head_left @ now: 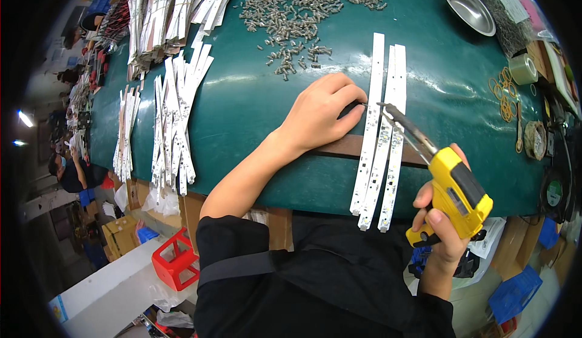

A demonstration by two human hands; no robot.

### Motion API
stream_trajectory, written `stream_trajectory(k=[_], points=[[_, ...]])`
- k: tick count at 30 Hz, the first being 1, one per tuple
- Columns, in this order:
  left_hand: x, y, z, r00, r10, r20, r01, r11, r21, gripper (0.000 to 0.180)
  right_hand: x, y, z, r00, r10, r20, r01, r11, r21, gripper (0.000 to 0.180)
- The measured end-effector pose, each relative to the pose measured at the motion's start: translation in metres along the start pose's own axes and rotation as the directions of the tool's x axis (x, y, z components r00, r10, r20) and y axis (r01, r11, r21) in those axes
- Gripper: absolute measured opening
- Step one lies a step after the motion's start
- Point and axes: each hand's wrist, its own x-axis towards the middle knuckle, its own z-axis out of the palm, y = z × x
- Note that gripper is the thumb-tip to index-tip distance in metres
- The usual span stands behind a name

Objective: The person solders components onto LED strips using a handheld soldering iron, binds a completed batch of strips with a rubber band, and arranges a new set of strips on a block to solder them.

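My right hand [447,220] is wrapped round the grip of a yellow soldering gun [458,189]. The gun's dark tip reaches over the upper part of the white LED strips [373,132], which lie side by side on the green table. To the left of them my left hand [321,113] rests with its thumb and forefinger brought together at the edge of the leftmost strip. Whatever those fingertips pinch is too small to make out. A brown bar [342,147] lies crosswise, partly covered by the strips and close to my left wrist.
A heap of small metal connectors [291,16] is spread at the far middle. Piles of white strips [173,120] lie at the left. At the far right stand a steel bowl [468,9], a tape roll [523,69] and rubber bands [504,92]. A red stool [173,262] is below the table.
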Motion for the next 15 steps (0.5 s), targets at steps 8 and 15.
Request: stream_trajectory(k=[8,15], points=[[0.003,0.009,-0.015,0.997,-0.07,0.028,0.073,0.991,-0.108,0.016,-0.006,-0.001,-0.009,0.987,-0.09,-0.132,0.094,0.995,0.023,0.088],[-0.006,-0.067,-0.088,0.893,-0.299,-0.338,0.383,0.897,0.22,0.014,-0.006,0.002,-0.019,0.984,-0.114,-0.139,0.121,0.992,0.046,0.086]])
